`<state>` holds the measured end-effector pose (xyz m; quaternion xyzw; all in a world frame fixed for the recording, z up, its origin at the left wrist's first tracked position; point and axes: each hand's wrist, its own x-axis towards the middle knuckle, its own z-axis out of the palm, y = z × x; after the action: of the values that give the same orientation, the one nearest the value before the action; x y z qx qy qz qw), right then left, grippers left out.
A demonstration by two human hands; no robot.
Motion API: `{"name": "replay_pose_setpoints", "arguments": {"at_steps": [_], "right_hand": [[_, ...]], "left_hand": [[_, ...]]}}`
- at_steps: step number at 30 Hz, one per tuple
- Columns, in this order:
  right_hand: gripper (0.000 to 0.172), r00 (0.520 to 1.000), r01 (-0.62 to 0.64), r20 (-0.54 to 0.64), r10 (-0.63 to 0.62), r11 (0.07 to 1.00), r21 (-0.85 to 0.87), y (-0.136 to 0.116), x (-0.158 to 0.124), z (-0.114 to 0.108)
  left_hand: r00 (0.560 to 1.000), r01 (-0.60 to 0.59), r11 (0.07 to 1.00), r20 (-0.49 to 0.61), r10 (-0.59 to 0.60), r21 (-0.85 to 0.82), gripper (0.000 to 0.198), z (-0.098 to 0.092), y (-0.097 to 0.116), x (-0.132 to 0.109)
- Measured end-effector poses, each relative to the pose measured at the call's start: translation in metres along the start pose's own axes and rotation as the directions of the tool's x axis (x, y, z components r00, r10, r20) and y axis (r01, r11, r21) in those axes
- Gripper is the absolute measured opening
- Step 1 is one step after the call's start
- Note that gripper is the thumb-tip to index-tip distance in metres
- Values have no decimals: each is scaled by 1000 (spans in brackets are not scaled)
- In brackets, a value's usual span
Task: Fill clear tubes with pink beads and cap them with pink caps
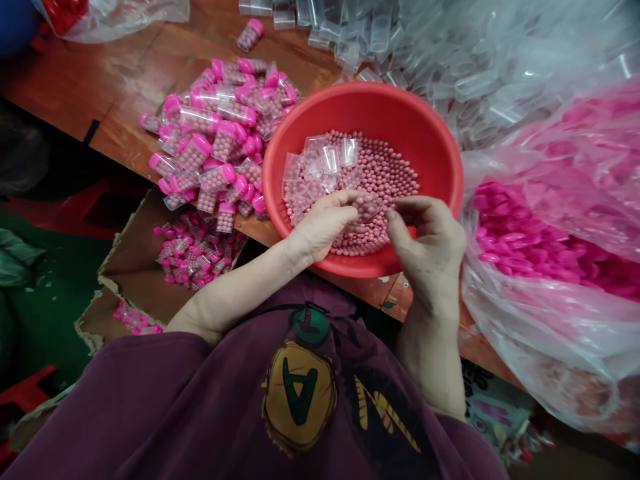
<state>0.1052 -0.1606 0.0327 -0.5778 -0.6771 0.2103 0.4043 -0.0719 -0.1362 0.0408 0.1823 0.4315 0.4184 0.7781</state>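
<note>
My left hand point(327, 223) is closed around a small clear plastic bottle point(369, 207) with pink beads in it, held over the red basin point(440, 153). Close to the bottle's right end is my right hand point(427, 237), its thumb and fingers curled together in a pinch. What sits between those fingertips, if anything, is hidden. Round pink beads point(385, 170) cover the bottom of the basin. Several clear bottles point(330, 160) lie on the beads, left of and beyond my hands.
Left of the basin is a heap of bead-filled bottles with pink caps point(220, 127). Below it stands a cardboard box point(133, 263) holding more. Loose clear bottles point(380, 33) are piled behind the basin. To the right, a plastic bag holds pink caps point(530, 233).
</note>
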Motion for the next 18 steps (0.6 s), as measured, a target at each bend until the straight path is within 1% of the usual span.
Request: {"name": "replay_pose_setpoints", "arguments": {"at_steps": [2, 5, 7, 10, 12, 14, 16, 17, 18], "right_hand": [[12, 998, 53, -25, -53, 999, -2, -6, 2, -2], [13, 988, 153, 42, -151, 987, -56, -10, 3, -4], [20, 983, 181, 51, -177, 979, -93, -7, 3, -4], [26, 982, 190, 14, -190, 976, -104, 3, 1, -4], [25, 983, 183, -9, -185, 977, -110, 9, -1, -6], [25, 986, 151, -51, -159, 979, -135, 15, -3, -10], [28, 981, 103, -147, -127, 981, -163, 26, -6, -17], [30, 973, 67, -207, -105, 981, -181, 34, -8, -22], [33, 965, 18, -252, -69, 980, -200, 44, -10, -28]], "left_hand": [[1000, 5, 999, 2, -5, 33, 25, 1, -1, 0], [1000, -22, 997, 11, 21, 71, 26, 0, -3, 0], [999, -28, 999, 33, 26, 47, 26, -1, -4, 0], [995, 28, 999, 98, -24, -33, 34, -5, -2, 1], [986, 74, 995, 157, -64, -62, 38, -7, 1, 2], [972, 108, 992, 218, -91, -69, 36, -9, 2, 3], [960, 132, 989, 258, -112, -64, 26, -12, 2, 4], [958, 135, 989, 262, -116, -57, 21, -12, 1, 5], [961, 128, 991, 255, -112, -48, 21, -13, 0, 5]]}}
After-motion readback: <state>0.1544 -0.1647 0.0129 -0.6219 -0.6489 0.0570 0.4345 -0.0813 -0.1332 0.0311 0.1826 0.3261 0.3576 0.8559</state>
